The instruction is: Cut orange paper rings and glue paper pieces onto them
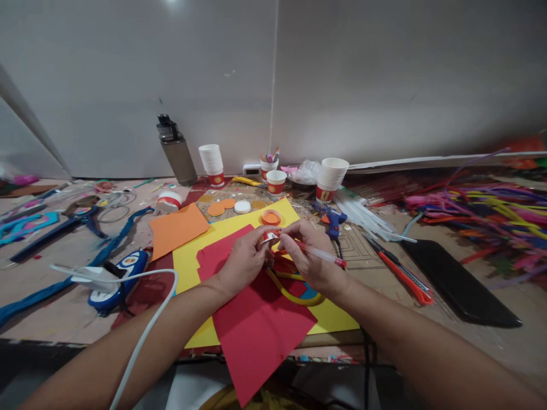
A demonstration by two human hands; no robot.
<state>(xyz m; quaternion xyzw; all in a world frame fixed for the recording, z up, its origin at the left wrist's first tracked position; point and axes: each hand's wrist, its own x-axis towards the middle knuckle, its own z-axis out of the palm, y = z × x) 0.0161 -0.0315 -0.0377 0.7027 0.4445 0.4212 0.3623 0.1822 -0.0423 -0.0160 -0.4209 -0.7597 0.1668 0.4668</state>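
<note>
My left hand (243, 261) is closed on a small red-and-white paper cup piece (270, 235) above the red paper. My right hand (315, 259) is closed around a red pen (322, 255) with a clear barrel, its fingers close to the cup piece. Yellow loop handles (294, 297), seemingly of scissors, lie under my hands; the rest of them is hidden. A sheet of red paper (260, 336) rests on yellow paper (337, 322). Just beyond my fingers stands a cup ring with an orange inside (270, 217).
Stacked paper cups (211, 165) and a bottle (179, 159) stand by the wall. A blue glue gun (334, 222), a red cutter (405, 276) and a black phone-like slab (459, 282) lie right. Pliers (60, 230) and a blue power strip (128, 273) with a white cable lie left.
</note>
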